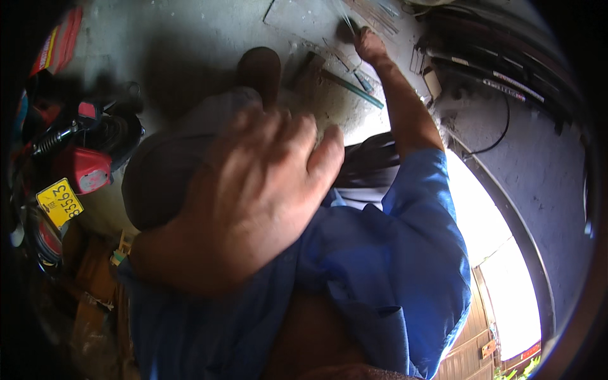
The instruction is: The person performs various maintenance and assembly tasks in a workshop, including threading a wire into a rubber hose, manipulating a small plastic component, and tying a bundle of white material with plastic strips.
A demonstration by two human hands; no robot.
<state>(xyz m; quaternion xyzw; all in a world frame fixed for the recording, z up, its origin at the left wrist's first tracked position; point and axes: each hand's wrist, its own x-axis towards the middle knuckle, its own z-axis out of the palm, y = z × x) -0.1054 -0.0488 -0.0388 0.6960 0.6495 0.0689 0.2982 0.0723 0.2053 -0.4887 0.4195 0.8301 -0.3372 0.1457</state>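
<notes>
My left hand (259,177) is raised close in front of me, its back toward me and slightly blurred. The thumb stands apart from the fingers, and nothing shows in its grasp. My right arm reaches out to the far right, where my right hand (369,47) is closed round thin pale strands (346,19), like wire or slim rods, low over the floor. Nearer than that hand lies a hammer (351,88) with a dark head and a green handle. Beside it is a slim pointed tool (363,80) with a bluish handle.
Several thin rods (380,18) lie on the floor (202,28) beyond my right hand. Long dark bars (500,73) stand at the right. To the left are a red motorcycle (92,168) with a yellow plate and some wooden pieces (95,278). Bright light enters at right.
</notes>
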